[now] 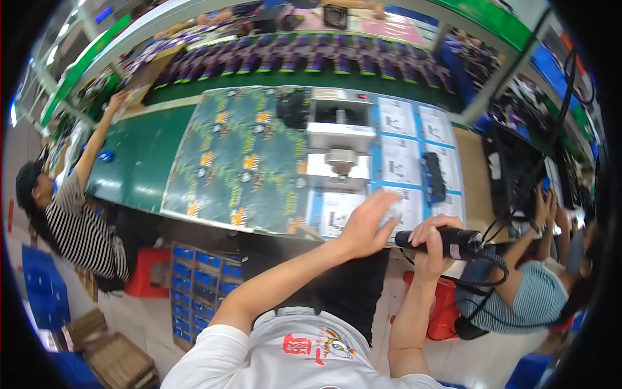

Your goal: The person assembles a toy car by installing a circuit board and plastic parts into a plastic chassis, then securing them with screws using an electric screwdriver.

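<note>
My right hand (pixel 435 241) is wrapped round a black cylindrical power tool, which looks like an electric screwdriver (pixel 461 244), with a cord at its right end. The tool lies nearly level, its narrower end pointing left toward my left hand (pixel 370 225). That hand is blurred at the table's front edge, fingers and thumb curled round something pale I cannot make out. Beyond it stands a white-grey bench device (pixel 340 137) with a metal fixture (pixel 341 162) on its front. A black, notched, elongated part (pixel 433 177) lies on printed white-and-blue sheets (pixel 396 159) to the right.
A dark patterned sheet (pixel 236 162) covers the table left of the device. Purple-and-green parts (pixel 317 55) line a green strip behind. A black bin (pixel 512 168) stands right, with hanging cables (pixel 570 91). People work on both sides: a striped top (pixel 84 236) left, a striped sleeve (pixel 541 288) right.
</note>
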Action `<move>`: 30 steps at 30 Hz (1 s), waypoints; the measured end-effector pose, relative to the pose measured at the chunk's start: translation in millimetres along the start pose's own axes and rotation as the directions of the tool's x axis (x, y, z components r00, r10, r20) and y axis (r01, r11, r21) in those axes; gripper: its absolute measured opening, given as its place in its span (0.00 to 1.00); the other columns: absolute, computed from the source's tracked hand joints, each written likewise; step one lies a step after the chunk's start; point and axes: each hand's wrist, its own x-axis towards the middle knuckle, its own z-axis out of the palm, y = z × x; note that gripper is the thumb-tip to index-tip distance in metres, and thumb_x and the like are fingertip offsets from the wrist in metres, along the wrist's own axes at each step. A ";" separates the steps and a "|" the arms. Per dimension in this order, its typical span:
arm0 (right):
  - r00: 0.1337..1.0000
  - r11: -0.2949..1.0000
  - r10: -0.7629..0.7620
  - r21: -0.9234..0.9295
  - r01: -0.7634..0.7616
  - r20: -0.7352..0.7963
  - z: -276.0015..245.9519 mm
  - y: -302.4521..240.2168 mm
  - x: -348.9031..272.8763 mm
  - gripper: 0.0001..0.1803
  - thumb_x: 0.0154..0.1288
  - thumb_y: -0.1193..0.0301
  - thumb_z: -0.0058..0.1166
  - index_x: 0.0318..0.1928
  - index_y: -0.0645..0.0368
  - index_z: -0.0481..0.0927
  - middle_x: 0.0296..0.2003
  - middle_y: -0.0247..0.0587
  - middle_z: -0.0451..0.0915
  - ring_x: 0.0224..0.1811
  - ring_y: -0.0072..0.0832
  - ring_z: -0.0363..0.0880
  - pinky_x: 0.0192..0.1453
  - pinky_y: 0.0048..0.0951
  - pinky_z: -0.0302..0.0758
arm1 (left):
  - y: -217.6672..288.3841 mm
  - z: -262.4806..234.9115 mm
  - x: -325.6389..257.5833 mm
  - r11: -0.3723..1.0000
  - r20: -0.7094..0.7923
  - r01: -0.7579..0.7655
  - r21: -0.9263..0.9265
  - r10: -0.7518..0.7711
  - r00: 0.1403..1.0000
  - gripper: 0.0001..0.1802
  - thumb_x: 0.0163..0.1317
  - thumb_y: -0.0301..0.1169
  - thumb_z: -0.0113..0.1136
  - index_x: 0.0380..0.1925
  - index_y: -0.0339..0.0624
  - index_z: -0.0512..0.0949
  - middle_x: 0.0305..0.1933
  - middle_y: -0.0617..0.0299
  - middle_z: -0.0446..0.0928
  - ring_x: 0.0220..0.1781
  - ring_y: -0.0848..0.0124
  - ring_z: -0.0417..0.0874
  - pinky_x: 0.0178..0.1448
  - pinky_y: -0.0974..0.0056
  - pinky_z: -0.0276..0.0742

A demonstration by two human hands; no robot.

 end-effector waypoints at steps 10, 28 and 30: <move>1.000 0.979 -0.003 -0.202 0.001 -0.008 -53.8 -50.0 -20.4 0.13 0.59 0.76 0.58 0.41 0.64 0.68 0.23 0.39 0.71 0.19 0.24 0.70 0.26 0.26 0.72 | -39.0 123.1 133.0 0.819 0.072 0.423 0.387 -0.485 0.872 0.38 0.46 0.58 0.71 0.38 0.30 0.77 0.41 0.42 0.81 0.47 0.47 0.82 0.47 0.49 0.78; 0.990 0.988 0.139 0.059 -0.140 0.014 -22.9 -30.1 -7.5 0.10 0.66 0.70 0.52 0.41 0.62 0.68 0.21 0.38 0.68 0.18 0.25 0.67 0.23 0.26 0.70 | 48.5 -73.8 -72.6 -0.118 0.418 0.612 -0.782 -0.827 0.375 0.19 0.68 0.47 0.58 0.44 0.42 0.75 0.39 0.60 0.80 0.36 0.70 0.83 0.42 0.62 0.81; 0.984 0.981 0.158 0.101 -0.166 0.076 -8.1 -20.3 -6.4 0.11 0.66 0.69 0.52 0.41 0.62 0.68 0.21 0.38 0.68 0.18 0.25 0.67 0.23 0.25 0.70 | 48.1 -90.1 -85.9 -0.147 0.406 0.564 -0.812 -0.837 0.367 0.22 0.70 0.50 0.56 0.45 0.41 0.74 0.40 0.56 0.81 0.36 0.69 0.83 0.42 0.62 0.82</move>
